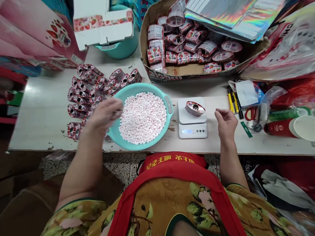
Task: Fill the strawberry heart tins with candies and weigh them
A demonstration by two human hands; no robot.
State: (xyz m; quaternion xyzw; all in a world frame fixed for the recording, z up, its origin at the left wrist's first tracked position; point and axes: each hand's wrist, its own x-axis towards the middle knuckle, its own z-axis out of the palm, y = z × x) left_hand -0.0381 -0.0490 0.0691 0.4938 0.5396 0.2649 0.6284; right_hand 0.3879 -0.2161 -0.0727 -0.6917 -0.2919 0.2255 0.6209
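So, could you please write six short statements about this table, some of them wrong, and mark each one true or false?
1. One printed container rests on the white scale. True.
2. The teal basin holds dark green pieces. False: it holds white and pale pink pellets.
3. The right hand is to the right of the scale, apart from it. True.
4. The left hand presses on the scale. False: it is at the basin's left edge, blurred.
5. The cardboard box at the back holds many printed containers. True.
6. The table's large group of containers stands right of the scale. False: it is on the basin's left side.
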